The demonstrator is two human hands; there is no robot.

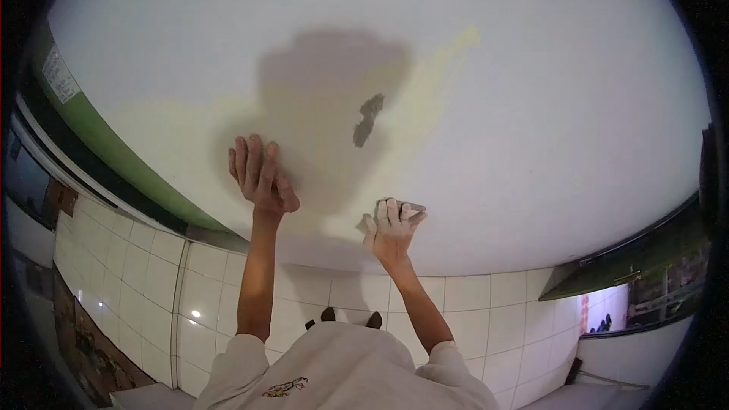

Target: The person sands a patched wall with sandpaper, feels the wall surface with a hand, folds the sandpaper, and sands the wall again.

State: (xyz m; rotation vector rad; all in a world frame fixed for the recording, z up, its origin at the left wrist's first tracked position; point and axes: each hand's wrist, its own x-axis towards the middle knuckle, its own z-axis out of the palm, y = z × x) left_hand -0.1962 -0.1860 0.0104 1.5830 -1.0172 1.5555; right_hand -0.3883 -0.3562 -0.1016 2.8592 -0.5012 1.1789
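A floor of glossy cream-white rectangular tiles with thin dark grout lines (505, 315) runs along the foot of the pale wall (531, 144), with the person's dark-toed feet (373, 320) standing on it.

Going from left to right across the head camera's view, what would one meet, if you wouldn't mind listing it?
Sheet of paper with writing, left hand, right hand, green panel.
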